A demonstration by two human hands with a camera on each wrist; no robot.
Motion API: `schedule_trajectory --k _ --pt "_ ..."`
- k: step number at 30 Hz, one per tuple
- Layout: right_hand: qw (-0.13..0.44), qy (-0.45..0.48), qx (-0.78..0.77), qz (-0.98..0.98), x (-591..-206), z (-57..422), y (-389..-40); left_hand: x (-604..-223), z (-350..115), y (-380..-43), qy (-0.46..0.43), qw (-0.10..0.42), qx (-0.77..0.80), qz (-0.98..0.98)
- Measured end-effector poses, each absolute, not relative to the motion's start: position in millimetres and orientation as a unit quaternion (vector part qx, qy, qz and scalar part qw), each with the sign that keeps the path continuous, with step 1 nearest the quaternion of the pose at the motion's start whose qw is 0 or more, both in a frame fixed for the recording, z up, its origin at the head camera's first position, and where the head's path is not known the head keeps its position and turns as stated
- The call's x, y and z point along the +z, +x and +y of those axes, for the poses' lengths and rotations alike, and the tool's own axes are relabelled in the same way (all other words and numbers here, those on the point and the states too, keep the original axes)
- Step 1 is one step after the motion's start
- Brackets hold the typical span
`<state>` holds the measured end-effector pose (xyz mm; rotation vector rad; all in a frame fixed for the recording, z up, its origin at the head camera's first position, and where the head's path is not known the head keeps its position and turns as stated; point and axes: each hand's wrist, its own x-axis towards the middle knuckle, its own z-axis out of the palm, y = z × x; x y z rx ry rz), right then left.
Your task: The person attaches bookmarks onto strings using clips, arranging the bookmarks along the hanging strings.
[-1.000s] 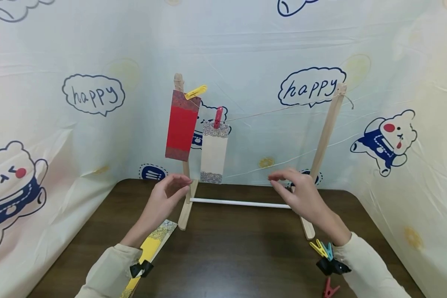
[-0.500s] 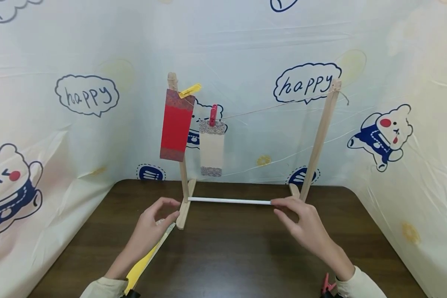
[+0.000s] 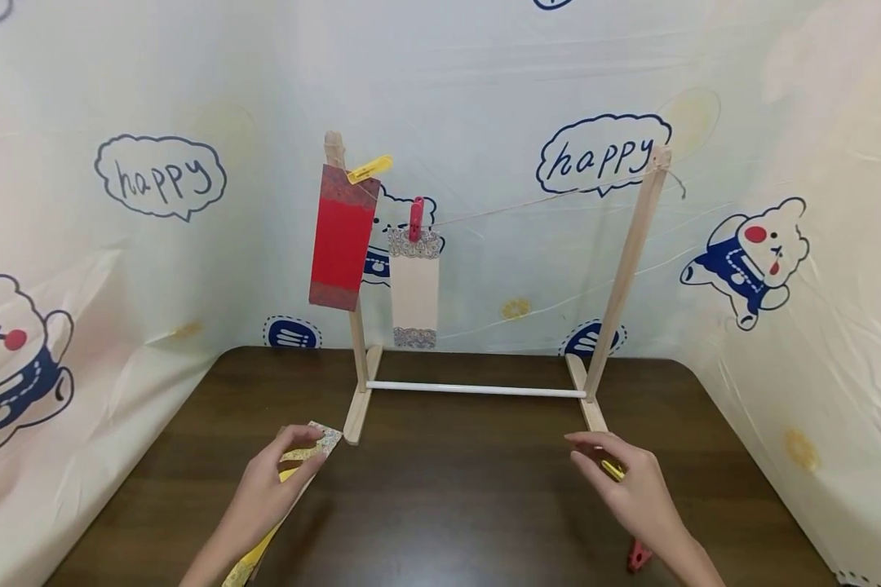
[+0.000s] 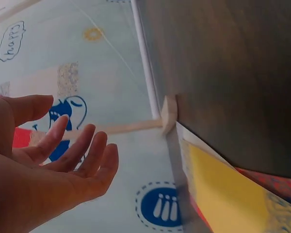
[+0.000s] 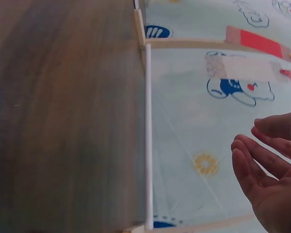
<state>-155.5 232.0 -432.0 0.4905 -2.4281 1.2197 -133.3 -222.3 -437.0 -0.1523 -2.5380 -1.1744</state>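
Observation:
My left hand (image 3: 267, 485) hovers over a yellow card (image 4: 223, 179) with patterned ends, fingers loosely curved and holding nothing. Below that card, the left wrist view shows the edge of a red patterned card (image 4: 276, 184). My right hand (image 3: 635, 489) is in the air at the right, also holding nothing, near a yellow clothespin (image 3: 613, 470) partly hidden behind it and a red clothespin (image 3: 639, 556). On the string (image 3: 514, 209) hang a red card (image 3: 341, 244), held by a yellow clothespin (image 3: 370, 169), and a white card (image 3: 414, 293) with a red clothespin (image 3: 415, 218).
Two wooden posts (image 3: 624, 285) on wooden feet (image 3: 360, 408) carry the string, and a white rod (image 3: 477, 390) joins them low down. The stand is at the back of the dark table (image 3: 455, 497), before a printed curtain (image 3: 484, 73).
Both hands have come down and back from the stand toward the near side of the table, the left over the yellow card, the right toward the clothespins. The hanging cards stay on the string.

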Motion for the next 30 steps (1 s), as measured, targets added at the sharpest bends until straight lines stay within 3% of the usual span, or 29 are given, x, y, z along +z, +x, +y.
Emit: schedule_trajectory --k 5,30 --pt "0.204 0.152 0.441 -0.86 -439 244 -148 -442 -228 -131 -0.043 0.185 -0.402 -0.896" --pt "0.19 -0.084 0.523 -0.827 -489 300 -127 -463 -278 -120 0.025 0.095 -0.32 -0.942"
